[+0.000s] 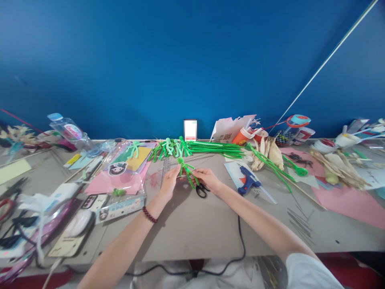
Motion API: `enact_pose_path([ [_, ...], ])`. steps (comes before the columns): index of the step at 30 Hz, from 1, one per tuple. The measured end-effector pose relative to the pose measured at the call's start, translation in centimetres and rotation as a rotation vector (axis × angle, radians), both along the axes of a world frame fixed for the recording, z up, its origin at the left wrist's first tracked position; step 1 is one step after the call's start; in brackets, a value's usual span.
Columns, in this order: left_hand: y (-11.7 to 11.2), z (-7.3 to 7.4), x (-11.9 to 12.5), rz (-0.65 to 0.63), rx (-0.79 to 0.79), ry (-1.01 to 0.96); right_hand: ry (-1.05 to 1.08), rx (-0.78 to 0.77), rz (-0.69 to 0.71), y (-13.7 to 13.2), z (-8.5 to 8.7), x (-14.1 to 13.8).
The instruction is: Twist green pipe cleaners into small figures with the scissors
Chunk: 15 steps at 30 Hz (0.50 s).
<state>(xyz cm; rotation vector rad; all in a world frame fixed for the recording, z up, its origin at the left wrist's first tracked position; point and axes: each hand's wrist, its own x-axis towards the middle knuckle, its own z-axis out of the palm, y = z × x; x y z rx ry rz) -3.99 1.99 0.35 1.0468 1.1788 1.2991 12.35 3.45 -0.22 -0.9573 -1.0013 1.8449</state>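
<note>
A small green pipe-cleaner figure (pixel 187 171) is held over the grey table (pixel 192 228) between both hands. My left hand (pixel 169 181) pinches its left side, fingers closed on the stem. From the right, my right hand (pixel 207 179) grips its lower twisted part, fingers closed. Black scissors (pixel 201 190) lie on the table just under my right hand. Behind the hands lies a bundle of straight green pipe cleaners (pixel 216 148) with several finished twisted green figures (pixel 170 148) at its left end.
A blue glue gun (pixel 248 180) rests on a sheet to the right, its black cord (pixel 240 237) running to the table's front edge. Pink paper and packets (pixel 120 176) lie left; dried husks (pixel 267 154), cups (pixel 246 135) and pink sheets (pixel 345 200) lie right. A blue wall (pixel 192 60) stands behind.
</note>
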Motion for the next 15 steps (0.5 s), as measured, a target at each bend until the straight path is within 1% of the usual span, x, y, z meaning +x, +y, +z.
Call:
enact_pose_path([
  [2,-0.03,-0.06,0.06,-0.111,0.001,-0.038,0.003,0.004,0.007,-0.05,-0.01,-0.02],
  [3,-0.01,-0.15,0.07,-0.144,0.006,-0.045,-0.008,0.013,0.016,-0.05,-0.09,-0.05],
  [6,0.13,-0.52,-0.01,-0.138,0.008,-0.054,-0.117,0.109,0.021,-0.01,-0.56,-0.16],
  [8,0.26,-0.73,-0.13,-0.116,0.004,-0.064,-0.229,0.249,-0.028,0.03,-0.87,-0.19],
  [11,0.44,-0.90,-0.31,-0.094,-0.003,-0.080,-0.380,0.528,-0.123,0.05,-0.88,-0.03],
  [13,0.53,-0.95,-0.37,-0.102,-0.016,-0.091,-0.487,0.729,-0.157,0.04,-0.60,0.27],
  [15,0.59,-0.99,-0.37,-0.134,-0.024,-0.088,-0.607,0.921,-0.163,0.05,-0.28,0.66],
])
